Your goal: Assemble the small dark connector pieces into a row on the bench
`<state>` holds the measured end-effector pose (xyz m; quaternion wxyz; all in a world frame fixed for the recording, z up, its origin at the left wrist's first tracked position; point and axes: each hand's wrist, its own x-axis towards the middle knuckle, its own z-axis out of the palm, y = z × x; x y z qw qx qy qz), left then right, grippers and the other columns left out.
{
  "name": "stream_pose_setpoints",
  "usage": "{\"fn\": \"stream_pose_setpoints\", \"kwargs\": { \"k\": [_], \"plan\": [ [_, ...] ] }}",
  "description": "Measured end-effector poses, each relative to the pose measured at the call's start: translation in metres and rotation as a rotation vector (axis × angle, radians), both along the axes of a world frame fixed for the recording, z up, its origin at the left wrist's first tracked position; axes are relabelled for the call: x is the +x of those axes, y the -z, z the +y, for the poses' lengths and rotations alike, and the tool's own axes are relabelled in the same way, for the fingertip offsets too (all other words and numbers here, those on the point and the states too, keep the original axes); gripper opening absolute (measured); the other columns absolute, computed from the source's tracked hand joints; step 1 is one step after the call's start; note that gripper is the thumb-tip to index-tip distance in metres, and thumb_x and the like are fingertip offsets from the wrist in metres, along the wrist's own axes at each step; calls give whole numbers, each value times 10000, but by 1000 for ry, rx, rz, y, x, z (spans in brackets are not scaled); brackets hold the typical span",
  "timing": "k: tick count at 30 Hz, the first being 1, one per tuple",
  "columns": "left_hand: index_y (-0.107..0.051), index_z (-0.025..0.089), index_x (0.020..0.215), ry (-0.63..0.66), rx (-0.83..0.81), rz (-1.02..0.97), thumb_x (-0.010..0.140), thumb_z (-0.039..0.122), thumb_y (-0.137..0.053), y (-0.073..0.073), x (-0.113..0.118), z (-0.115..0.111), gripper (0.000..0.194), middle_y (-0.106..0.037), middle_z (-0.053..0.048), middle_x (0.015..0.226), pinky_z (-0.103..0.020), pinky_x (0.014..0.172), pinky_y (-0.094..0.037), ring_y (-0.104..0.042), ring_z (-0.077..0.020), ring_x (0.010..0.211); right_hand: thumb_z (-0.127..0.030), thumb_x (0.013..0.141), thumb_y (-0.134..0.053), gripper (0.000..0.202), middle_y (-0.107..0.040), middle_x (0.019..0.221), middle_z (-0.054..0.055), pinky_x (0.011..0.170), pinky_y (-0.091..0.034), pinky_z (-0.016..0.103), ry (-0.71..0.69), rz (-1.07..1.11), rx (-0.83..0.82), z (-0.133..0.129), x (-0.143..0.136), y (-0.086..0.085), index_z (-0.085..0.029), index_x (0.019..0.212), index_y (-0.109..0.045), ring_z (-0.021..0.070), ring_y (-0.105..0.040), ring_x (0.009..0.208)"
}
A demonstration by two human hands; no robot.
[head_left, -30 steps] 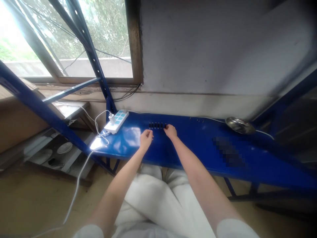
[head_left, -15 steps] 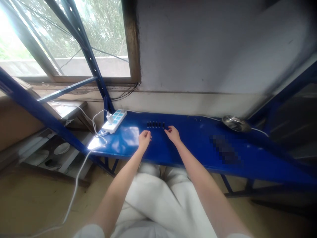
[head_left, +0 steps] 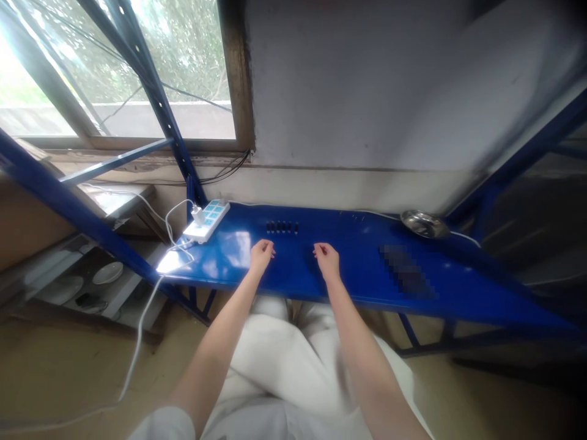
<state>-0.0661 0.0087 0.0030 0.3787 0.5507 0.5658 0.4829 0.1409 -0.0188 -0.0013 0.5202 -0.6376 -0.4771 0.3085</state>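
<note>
Several small black cylinder-like pieces [head_left: 282,227] stand in a row on the blue table [head_left: 293,275], the rightmost a little apart from the others. My left hand [head_left: 262,253] is just in front of the row's left end, thumb and fingers closed together. Over to the right and nearer the table's front, my right hand [head_left: 326,260] is apart from the row, its fingers curled in a pinch. Whatever either hand may hold is too small or hidden to make out.
A white power strip [head_left: 207,221] with a plugged-in cord lies at the table's left end. Toward the right are a shiny metal dish [head_left: 424,224] and a blurred dark object [head_left: 406,269]. Tiny slim bits [head_left: 358,217] lie near the back edge. Blue posts [head_left: 160,104] frame the table.
My right hand has drawn back from the rightmost black piece, toward the front and right. My left hand stays near the row's left end. The camera view has shifted slightly.
</note>
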Motion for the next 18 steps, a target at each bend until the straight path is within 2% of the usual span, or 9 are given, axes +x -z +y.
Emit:
{"fn": "stream_pose_setpoints", "kwargs": {
  "k": [7, 13, 18],
  "plan": [
    [-582, 146, 775, -11, -3, -20, 768, 291, -495, 1, 1, 1, 169, -597, -6, 592, -218, 521, -435, -537, -92, 475, -404, 787, -479, 274, -644, 814, 53, 692, -469, 310, -50, -109, 7, 0, -1, 3, -178, 859, -616, 176, -589, 751],
    [-580, 149, 772, -14, -20, -33, 764, 287, -504, -1, 1, 0, 158, -594, -3, 583, -214, 515, -428, -533, -90, 470, -369, 799, -471, 242, -643, 810, 51, 709, -469, 310, -73, -159, -1, -2, -3, -3, -179, 846, -612, 172, -588, 753],
    [-590, 149, 782, -20, -15, -36, 766, 313, -508, 4, 0, 3, 184, -602, -4, 593, -216, 518, -432, -540, -93, 479, -376, 807, -466, 269, -643, 907, 69, 744, -483, 329, -90, -183, 14, 1, -7, -7, -178, 914, -613, 185, -590, 823]
  ]
}}
